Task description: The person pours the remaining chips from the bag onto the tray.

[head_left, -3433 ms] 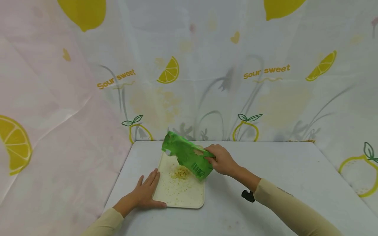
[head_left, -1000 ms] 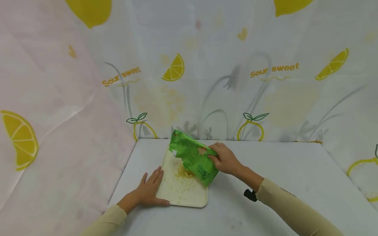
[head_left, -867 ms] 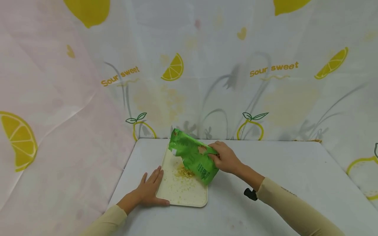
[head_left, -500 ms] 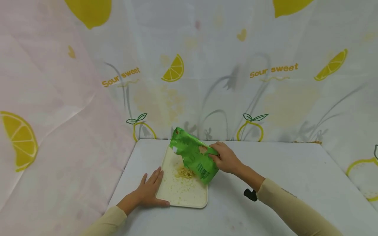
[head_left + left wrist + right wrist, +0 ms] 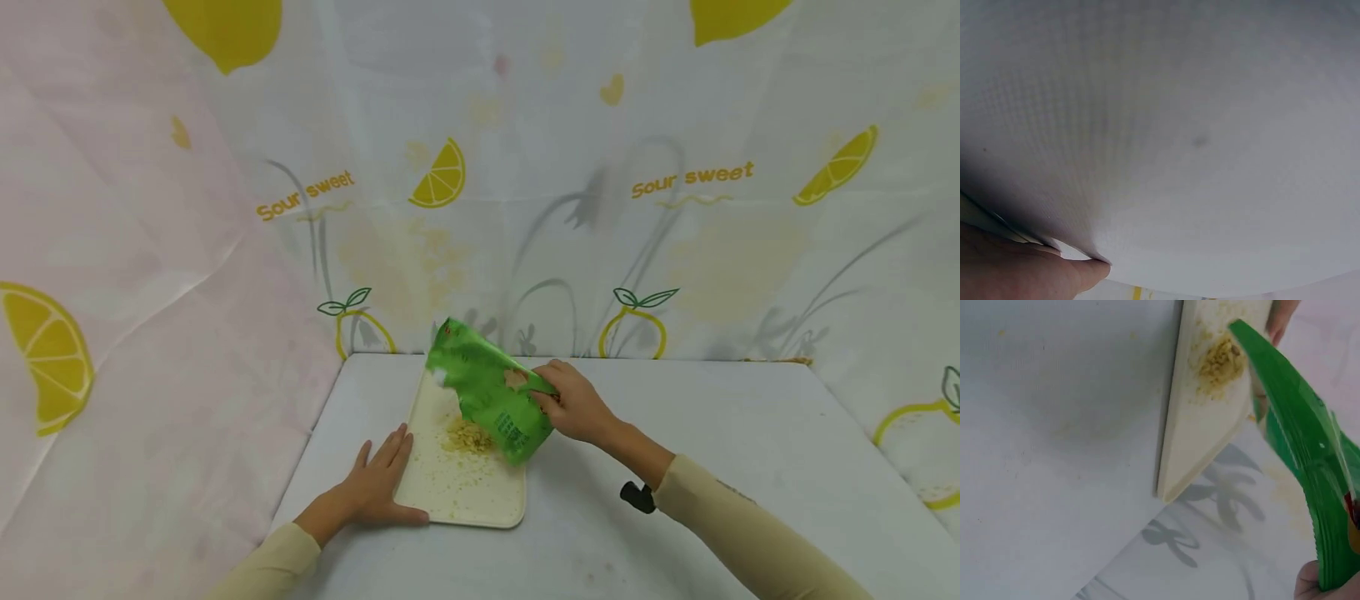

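A cream tray point(image 5: 480, 507) lies on the table with a heap of yellowish crumbs point(image 5: 467, 437) on it and finer bits scattered in front. Along its left edge rests my left hand point(image 5: 371, 490), fingers straight and spread, the thumb at the near left corner. My right hand point(image 5: 573, 406) pinches one end of a torn green plastic bag point(image 5: 480, 379), tilted over the tray's right side. In the right wrist view the bag point(image 5: 1300, 419) hangs above the crumbs point(image 5: 1221, 362). The left wrist view holds mostly pale cloth, with part of the left hand point(image 5: 1029, 274) low in the corner.
A white-covered table point(image 5: 675, 433) extends to the right of the tray. Behind it hangs a lemon-print curtain point(image 5: 525, 233), and a pinkish one point(image 5: 150, 333) closes off the left side. A black device point(image 5: 637, 497) sits under the right wrist.
The green bag shifts and tilts slightly over the tray, its lower corner a little higher than a second ago. The left hand stays at the tray's edge, and the crumb heap looks much the same.
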A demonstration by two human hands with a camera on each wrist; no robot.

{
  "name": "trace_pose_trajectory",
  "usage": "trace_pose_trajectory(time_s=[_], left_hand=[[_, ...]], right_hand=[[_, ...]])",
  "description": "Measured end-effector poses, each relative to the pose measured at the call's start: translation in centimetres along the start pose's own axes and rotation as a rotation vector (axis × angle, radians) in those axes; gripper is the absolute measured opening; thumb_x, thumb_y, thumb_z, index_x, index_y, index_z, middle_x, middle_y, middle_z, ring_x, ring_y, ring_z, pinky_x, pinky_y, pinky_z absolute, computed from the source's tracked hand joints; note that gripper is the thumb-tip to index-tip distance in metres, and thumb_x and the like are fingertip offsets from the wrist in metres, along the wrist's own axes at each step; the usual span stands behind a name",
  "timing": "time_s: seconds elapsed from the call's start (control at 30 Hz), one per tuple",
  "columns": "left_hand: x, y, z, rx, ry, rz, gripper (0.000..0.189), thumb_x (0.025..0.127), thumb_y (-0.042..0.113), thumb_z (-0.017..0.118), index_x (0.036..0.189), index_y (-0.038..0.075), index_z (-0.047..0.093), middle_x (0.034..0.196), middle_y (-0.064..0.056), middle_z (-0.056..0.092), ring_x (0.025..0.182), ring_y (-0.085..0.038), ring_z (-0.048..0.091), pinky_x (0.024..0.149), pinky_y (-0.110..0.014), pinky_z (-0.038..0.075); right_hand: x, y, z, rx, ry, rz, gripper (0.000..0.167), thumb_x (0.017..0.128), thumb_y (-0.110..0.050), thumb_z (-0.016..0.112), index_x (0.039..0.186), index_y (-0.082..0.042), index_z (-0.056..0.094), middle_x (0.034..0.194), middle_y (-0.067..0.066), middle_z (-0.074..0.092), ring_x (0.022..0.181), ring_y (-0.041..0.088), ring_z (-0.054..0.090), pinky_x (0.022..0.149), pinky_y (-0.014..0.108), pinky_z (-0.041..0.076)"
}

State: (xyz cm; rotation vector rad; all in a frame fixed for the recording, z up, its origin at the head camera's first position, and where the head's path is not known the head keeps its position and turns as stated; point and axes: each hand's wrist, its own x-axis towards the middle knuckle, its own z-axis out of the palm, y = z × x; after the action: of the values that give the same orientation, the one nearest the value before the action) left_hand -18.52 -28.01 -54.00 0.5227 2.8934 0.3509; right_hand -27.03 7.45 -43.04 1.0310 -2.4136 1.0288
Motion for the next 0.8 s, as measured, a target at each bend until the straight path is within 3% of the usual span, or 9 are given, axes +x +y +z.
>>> trace_pose_trajectory(time_s=[0.07, 0.23, 0.47, 0.67, 0.8], left_hand=[[0.0, 0.0, -0.1, 0.003, -0.003, 0.0, 0.134, 0.069, 0.087, 0.06, 0.158, -0.001, 0.011, 0.166, -0.021, 0.002, 0.153, -0.037, 0.011, 0.114, -0.07, 0.008], [0.0, 0.0, -0.2, -0.003, 0.0, 0.002, 0.133, 0.069, 0.086, 0.061, 0.157, -0.002, 0.012, 0.166, -0.021, 0.003, 0.153, -0.038, 0.012, 0.114, -0.07, 0.009], [-0.2, -0.1, -0.2, -0.008, 0.006, 0.011, 0.133, 0.069, 0.086, 0.061, 0.157, -0.002, 0.013, 0.165, -0.022, 0.004, 0.152, -0.039, 0.013, 0.113, -0.071, 0.009], [-0.2, -0.4, 0.2, -0.022, 0.03, 0.017, 0.133, 0.069, 0.084, 0.063, 0.157, -0.003, 0.013, 0.165, -0.023, 0.004, 0.151, -0.041, 0.013, 0.113, -0.07, 0.007], [-0.1, -0.4, 0.4, -0.032, 0.035, 0.02, 0.134, 0.068, 0.084, 0.064, 0.157, -0.002, 0.013, 0.165, -0.022, 0.005, 0.151, -0.041, 0.013, 0.113, -0.07, 0.006]], right_hand=[[-0.1, 0.0, 0.1, -0.009, -0.042, 0.015, 0.018, 0.092, -0.006, 0.067, 0.11, -0.006, 0.068, 0.093, 0.003, 0.061, 0.076, 0.01, 0.046, 0.061, 0.025, 0.044], [-0.4, 0.2, 0.4, -0.008, -0.06, 0.046, 0.018, 0.092, -0.006, 0.067, 0.11, -0.005, 0.069, 0.093, 0.004, 0.061, 0.076, 0.009, 0.045, 0.06, 0.024, 0.043], [-0.5, 0.0, 0.2, 0.011, 0.066, 0.032, 0.021, 0.092, -0.003, 0.066, 0.113, -0.005, 0.067, 0.093, 0.005, 0.06, 0.075, 0.011, 0.045, 0.06, 0.026, 0.043], [-0.9, 0.2, 1.0, -0.035, -0.054, 0.034, 0.018, 0.093, -0.008, 0.067, 0.111, -0.007, 0.067, 0.093, 0.002, 0.057, 0.078, 0.009, 0.045, 0.062, 0.023, 0.044], [-1.1, 0.2, 1.0, -0.025, -0.039, 0.048, 0.017, 0.093, -0.007, 0.068, 0.11, -0.006, 0.067, 0.09, 0.002, 0.057, 0.075, 0.01, 0.043, 0.06, 0.023, 0.043]])
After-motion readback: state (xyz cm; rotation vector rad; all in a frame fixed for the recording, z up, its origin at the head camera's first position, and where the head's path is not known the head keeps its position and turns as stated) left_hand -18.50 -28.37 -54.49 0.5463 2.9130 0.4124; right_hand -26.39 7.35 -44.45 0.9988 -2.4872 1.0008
